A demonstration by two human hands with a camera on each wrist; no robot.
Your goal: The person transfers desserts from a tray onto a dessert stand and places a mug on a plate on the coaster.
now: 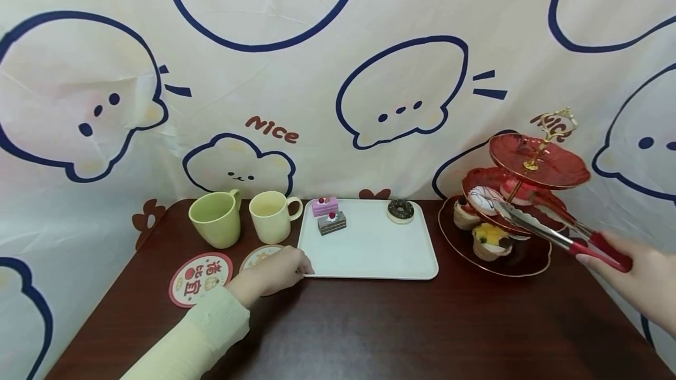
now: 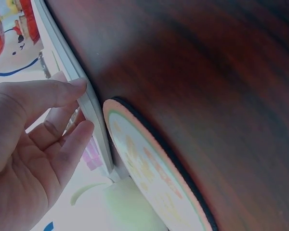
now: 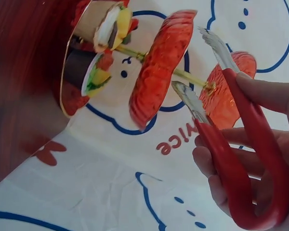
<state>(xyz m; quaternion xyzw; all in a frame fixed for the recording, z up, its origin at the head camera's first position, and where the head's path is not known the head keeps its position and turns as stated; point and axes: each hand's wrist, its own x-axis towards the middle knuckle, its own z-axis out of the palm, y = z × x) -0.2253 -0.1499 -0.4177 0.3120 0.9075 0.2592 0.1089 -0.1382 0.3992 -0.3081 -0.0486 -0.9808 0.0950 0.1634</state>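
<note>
At the white tray's [image 1: 369, 260] front left corner, my left hand [image 1: 282, 270] pinches the rim; in the left wrist view the thumb and fingers [image 2: 70, 91] lie at that edge. The tray bears a pink cake slice [image 1: 324, 207], a brown cake slice [image 1: 331, 224] and a chocolate donut [image 1: 400, 210]. My right hand [image 1: 641, 277] holds red-handled tongs [image 3: 257, 125], their metal tips apart with nothing visible between them. They reach toward the middle tier of a red tiered stand [image 1: 562, 163], near a white-iced pastry [image 1: 483, 198] and a pink pastry [image 1: 517, 191].
Fruit tarts [image 1: 491, 243] sit on the stand's bottom plate [image 1: 533, 265]. Left of the tray stand a green mug [image 1: 215, 220] and a yellow mug [image 1: 271, 219]. A red-rimmed coaster [image 1: 200, 280] lies in front, and a second coaster [image 1: 259, 255] is partly beneath my left arm.
</note>
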